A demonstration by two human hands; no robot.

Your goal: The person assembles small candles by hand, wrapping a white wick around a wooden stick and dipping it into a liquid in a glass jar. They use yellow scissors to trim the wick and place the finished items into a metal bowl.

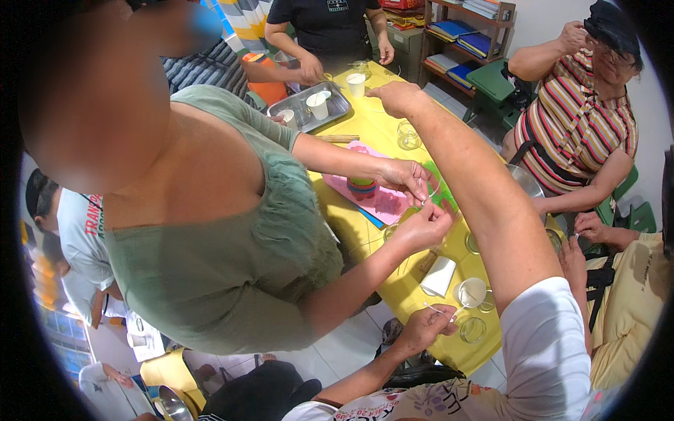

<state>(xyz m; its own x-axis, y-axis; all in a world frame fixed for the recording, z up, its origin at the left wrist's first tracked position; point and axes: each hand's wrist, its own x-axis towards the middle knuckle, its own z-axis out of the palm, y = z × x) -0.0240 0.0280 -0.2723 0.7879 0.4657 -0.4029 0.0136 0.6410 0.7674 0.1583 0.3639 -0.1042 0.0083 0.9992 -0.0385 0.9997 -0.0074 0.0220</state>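
My left hand (428, 328) is closed in a pinch on a thin white cord (439, 309) at the table's near side. Beside it stand a white paper cup (469, 292) and a clear glass jar (473, 330); another white paper cup (439, 276) lies tipped over. My right arm stretches across the table, and my right hand (397, 99) has a finger extended toward an upright paper cup (356, 85), apart from it. Its other fingers are partly hidden, and nothing shows in it. Left of my arm, a person in green pinches a small thin piece between both hands (424, 200).
A yellow cloth (393, 281) covers the table. On it are a metal tray (309, 109) with cups, a pink sheet (386, 203), stacked coloured cups (361, 188) and a glass jar (408, 135). Several people stand or sit around. A shelf (467, 42) is behind.
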